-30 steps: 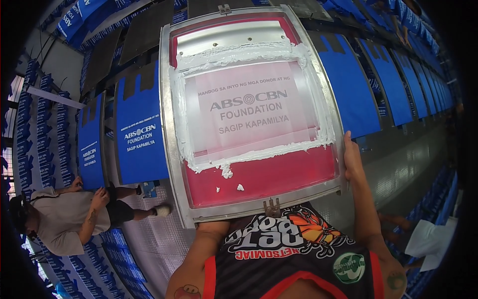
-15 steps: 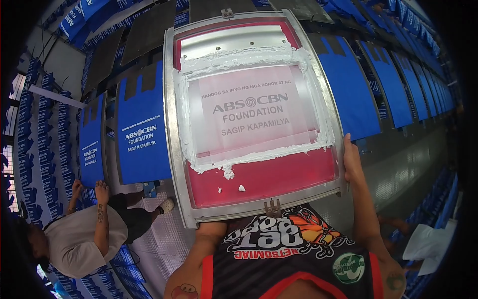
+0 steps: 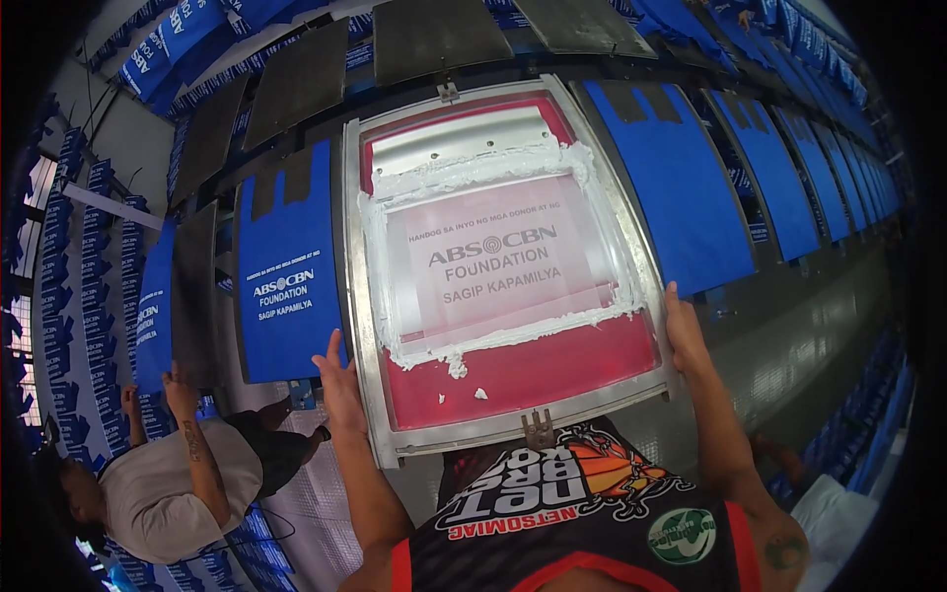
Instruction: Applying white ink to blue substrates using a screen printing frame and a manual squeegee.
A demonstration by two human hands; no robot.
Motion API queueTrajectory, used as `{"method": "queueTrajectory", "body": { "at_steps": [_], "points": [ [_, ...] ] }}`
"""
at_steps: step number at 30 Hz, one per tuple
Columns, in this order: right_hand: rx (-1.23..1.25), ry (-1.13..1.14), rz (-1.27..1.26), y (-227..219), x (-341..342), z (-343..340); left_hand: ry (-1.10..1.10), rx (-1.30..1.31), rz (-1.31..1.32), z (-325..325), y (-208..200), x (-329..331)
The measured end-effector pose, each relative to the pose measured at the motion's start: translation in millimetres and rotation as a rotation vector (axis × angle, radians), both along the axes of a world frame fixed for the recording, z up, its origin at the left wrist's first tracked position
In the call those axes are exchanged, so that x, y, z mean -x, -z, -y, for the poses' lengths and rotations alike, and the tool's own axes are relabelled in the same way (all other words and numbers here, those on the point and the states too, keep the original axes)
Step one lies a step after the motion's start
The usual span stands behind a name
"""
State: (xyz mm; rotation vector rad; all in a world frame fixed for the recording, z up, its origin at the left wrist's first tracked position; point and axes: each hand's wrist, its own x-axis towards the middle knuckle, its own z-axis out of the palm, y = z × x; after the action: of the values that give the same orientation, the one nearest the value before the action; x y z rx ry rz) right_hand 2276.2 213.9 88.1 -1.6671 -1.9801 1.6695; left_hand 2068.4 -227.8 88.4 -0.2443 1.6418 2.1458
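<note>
A silk-screen frame (image 3: 646,252) with metal rails and a red mesh lies in front of me over a board in the row. White ink paste (image 3: 582,168) rings the pale printed-text stencil area (image 3: 493,252), and a metal squeegee (image 3: 464,138) rests at its far end. My left hand (image 3: 342,390) is at the frame's near left rail, fingers spread, beside a printed blue fabric piece (image 3: 286,335); whether it touches the rail I cannot tell. On the near right rail, my right hand (image 3: 683,331) grips the frame, fingers along its outer side.
Blue fabric pieces (image 3: 676,187) lie on boards along the row to the right. Bare dark boards (image 3: 444,39) stand across the far side. At left, another person (image 3: 187,474) handles a blue printed piece (image 3: 155,316). A white-clothed figure (image 3: 838,518) shows at lower right.
The frame has come down and settled lower in view. My left hand, hidden before, has come out along the left rail with fingers spread. The other person has pulled a blue piece leftward off its board.
</note>
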Motion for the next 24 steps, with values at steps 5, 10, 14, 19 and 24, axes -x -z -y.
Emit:
{"method": "queueTrajectory", "body": {
  "at_steps": [5,10,14,19,24],
  "points": [
    [-0.009,-0.009,0.042,-17.2,5.2,1.3,-0.009,0.091,-0.072,-4.6,-5.2,-2.8],
    [-0.110,-0.013,0.089,-45.9,10.1,17.5,0.018,0.119,-0.129,-1.7,3.6,4.3],
    [-0.086,-0.012,0.101,-41.1,2.1,18.3,0.060,0.086,-0.115,7.5,10.1,10.9],
    [-0.129,0.004,0.094,-17.5,-6.9,16.1,0.063,0.075,-0.149,7.9,14.3,15.1],
    [-0.098,0.006,0.002,-15.4,-2.7,17.8,0.049,0.074,-0.096,7.7,25.2,13.7]
  ]
}}
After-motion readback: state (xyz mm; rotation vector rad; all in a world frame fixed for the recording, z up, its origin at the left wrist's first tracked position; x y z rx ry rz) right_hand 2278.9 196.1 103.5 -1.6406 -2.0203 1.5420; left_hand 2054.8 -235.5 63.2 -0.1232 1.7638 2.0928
